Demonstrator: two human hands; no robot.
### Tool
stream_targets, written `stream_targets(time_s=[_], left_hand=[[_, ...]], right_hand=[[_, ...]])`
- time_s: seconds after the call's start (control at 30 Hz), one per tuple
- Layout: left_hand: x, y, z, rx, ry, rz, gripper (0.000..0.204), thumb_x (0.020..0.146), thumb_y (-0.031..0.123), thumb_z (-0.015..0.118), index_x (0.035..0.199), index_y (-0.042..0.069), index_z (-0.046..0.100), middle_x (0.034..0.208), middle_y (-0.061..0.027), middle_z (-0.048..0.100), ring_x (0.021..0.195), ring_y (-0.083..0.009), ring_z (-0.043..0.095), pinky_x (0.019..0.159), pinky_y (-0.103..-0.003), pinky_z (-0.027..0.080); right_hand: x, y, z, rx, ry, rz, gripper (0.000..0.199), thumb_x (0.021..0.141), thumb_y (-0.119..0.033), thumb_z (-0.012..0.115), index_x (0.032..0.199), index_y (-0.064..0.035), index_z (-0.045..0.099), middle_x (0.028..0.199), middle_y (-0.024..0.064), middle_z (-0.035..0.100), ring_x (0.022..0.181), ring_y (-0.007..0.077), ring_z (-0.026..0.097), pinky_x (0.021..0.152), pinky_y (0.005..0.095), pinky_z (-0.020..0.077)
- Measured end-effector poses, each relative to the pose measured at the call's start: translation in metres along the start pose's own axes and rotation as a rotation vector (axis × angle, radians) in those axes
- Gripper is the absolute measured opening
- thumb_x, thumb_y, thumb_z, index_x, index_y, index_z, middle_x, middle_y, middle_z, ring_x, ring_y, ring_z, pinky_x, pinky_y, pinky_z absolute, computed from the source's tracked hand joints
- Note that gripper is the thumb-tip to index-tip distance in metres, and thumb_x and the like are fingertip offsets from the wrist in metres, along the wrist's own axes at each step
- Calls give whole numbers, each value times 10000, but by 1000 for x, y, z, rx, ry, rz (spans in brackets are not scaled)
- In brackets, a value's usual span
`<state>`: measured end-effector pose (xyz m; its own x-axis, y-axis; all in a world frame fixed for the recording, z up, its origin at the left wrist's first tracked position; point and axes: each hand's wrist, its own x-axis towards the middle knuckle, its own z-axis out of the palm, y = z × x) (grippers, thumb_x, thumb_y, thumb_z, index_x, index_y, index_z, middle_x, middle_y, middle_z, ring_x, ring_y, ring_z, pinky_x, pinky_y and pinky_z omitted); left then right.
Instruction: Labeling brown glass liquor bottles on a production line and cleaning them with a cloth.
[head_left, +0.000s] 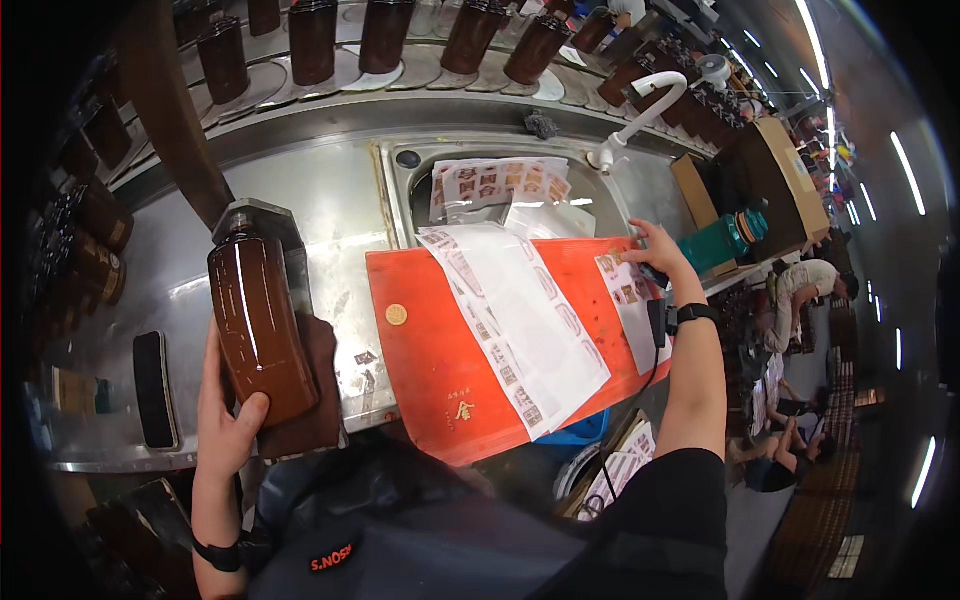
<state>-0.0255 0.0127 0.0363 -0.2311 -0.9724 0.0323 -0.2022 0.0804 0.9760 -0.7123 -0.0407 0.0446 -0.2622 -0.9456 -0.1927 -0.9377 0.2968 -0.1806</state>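
My left hand (228,435) grips a glossy brown bottle (260,325) near its lower end, thumb on the front and fingers along the left side. The bottle leans with its neck away from me against a dark metal-edged holder (297,262). My right hand (660,255) is over the right side of an orange-red board (420,370), its visible fingers apart. Beneath it lies a small sheet of printed labels (625,305). A black device (657,322) with a cable is by my right wrist. Long white label strips (530,330) lie across the board.
A steel sink (410,205) behind the board holds more label sheets (500,180), with a white faucet (640,125) at its right. A teal bottle (715,245) and cardboard box (785,190) stand right. A phone (155,390) lies left. Brown bottles (385,35) line a conveyor behind.
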Motion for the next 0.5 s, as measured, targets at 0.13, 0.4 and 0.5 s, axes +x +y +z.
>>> stream_targets(time_s=[0.13,0.4,0.5], left_hand=[[1,0,0,18,8,-12,974,838,462,673,1537,-11,188,1503,-185,366,1374,-265,393,1131,-390,304],[-2,-3,-3,-7,-7,44,1237,706,599,783,1551,3,103,1561,-203,265,1438,-303,297,1162,-400,258],[-3,2,-4,206,-134,136,1493,519,485,940,1534,-37,-24,1568,-279,184,1467,-368,216,1181,-419,222]], right_hand=[[23,-4,2,110,-23,-51,726,652,-330,879,1295,-119,615,1128,179,630,1035,307,589,931,378,463],[51,5,7,428,-242,184,271,797,-186,801,991,-14,721,849,37,699,793,120,632,758,267,490],[46,-40,1,507,-90,-57,163,812,-143,759,916,-22,729,808,16,700,724,111,614,677,263,479]])
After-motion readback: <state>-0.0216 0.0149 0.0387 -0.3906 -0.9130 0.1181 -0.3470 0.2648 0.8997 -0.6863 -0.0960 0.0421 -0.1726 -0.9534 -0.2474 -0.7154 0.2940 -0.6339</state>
